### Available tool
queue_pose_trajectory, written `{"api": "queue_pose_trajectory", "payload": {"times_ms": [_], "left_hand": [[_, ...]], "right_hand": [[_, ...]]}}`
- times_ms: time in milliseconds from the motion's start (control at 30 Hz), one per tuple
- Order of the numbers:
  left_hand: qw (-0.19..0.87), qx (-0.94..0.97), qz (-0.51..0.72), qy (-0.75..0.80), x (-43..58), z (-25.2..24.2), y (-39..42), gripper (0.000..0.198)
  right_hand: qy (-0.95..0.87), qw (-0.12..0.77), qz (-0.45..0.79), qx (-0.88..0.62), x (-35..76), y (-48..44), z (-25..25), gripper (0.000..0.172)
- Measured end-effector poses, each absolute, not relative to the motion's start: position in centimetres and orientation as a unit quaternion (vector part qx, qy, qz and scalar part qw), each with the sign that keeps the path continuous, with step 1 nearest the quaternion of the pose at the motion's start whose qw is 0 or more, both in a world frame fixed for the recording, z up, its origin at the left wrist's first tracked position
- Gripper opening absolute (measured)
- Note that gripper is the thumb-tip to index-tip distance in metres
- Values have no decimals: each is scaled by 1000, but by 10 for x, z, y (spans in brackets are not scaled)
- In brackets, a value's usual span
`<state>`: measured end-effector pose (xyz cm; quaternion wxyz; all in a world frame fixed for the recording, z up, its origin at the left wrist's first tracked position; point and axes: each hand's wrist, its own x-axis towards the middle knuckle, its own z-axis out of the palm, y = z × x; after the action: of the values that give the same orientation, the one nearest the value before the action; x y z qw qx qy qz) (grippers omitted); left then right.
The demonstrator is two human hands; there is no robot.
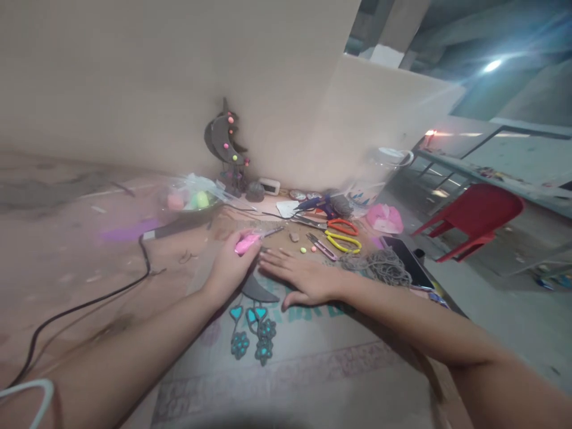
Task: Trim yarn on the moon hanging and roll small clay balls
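Note:
My left hand (230,262) is closed around a shiny bright pink lump (247,243), which looks like a small wrapped packet. A thin grey pointed tool (271,232) shows just beyond it; whether the two are joined I cannot tell. My right hand (301,275) lies palm down with its fingers stretched out towards the left hand. Below both hands is a dark grey crescent moon (259,291), partly covered by the left hand. From it hang turquoise heart charms (260,313) and grey flower charms with turquoise petals (263,348).
Orange-handled scissors (343,226), yellow-handled scissors (344,242) and pink thread snips (322,247) lie beyond my right hand. Nearby are grey yarn (384,267) and a dark phone (409,262). A decorated crescent (223,140) hangs on the wall. A black cable (84,304) crosses the left side.

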<state>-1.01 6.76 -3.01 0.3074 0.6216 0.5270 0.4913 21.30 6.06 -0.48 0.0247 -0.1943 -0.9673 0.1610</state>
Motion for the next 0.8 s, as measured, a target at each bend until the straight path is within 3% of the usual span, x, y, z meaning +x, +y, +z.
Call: {"api": "queue_pose_trajectory", "payload": {"times_ms": [233,400,500,600,800], "left_hand": [[323,632,485,511,-8,-35,71,38],[316,631,476,525,-8,-30,68,38],[304,634,472,532,-9,-27,66,39],[301,636,464,538,-8,-27,65,41],[288,640,448,554,-7,-22,63,39]], "right_hand": [[-950,8,180,-254,267,22,-5,96],[-910,130,221,-326,275,-2,3,95],[-877,201,217,-378,283,2,9,70],[-877,208,206,-380,291,3,7,47],[-878,178,197,-399,288,4,-5,36]]}}
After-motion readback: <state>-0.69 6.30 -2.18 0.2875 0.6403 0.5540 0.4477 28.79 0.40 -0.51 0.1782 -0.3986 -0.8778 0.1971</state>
